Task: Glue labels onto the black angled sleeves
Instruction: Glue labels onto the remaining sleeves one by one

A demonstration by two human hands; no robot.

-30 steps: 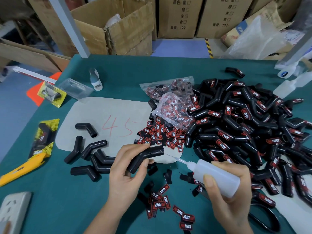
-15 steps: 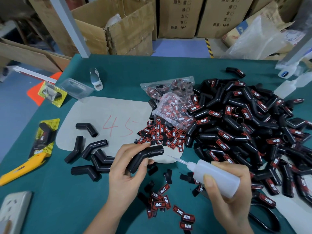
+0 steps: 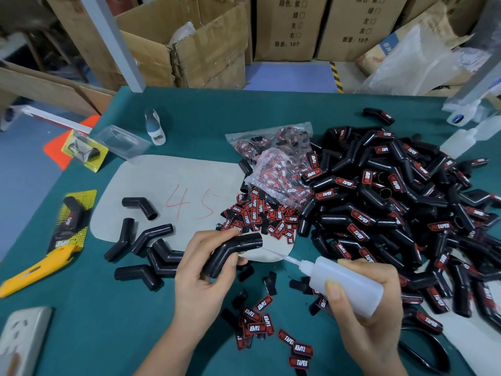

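Observation:
My left hand (image 3: 202, 278) grips a plain black angled sleeve (image 3: 233, 252) above the green table. My right hand (image 3: 371, 316) holds a translucent glue bottle (image 3: 344, 283), its thin needle tip pointing at the sleeve's open right end and nearly touching it. Loose red-and-black labels (image 3: 260, 215) lie in a heap just behind the sleeve, and more labels (image 3: 260, 321) are scattered between my wrists. Several unlabelled sleeves (image 3: 149, 251) lie to the left. A large pile of labelled sleeves (image 3: 393, 207) fills the right side.
A grey mat (image 3: 162, 191) marked 45 lies under the work area. Clear bags of labels (image 3: 276, 164) sit behind the loose heap. A yellow utility knife (image 3: 35, 270) and a power strip (image 3: 21, 340) lie at the left edge. Spare bottles (image 3: 461, 139) stand far right; cardboard boxes (image 3: 189, 47) lie behind.
The bottle's needle tip has drawn slightly closer to the sleeve's open end. Both hands otherwise stay in place.

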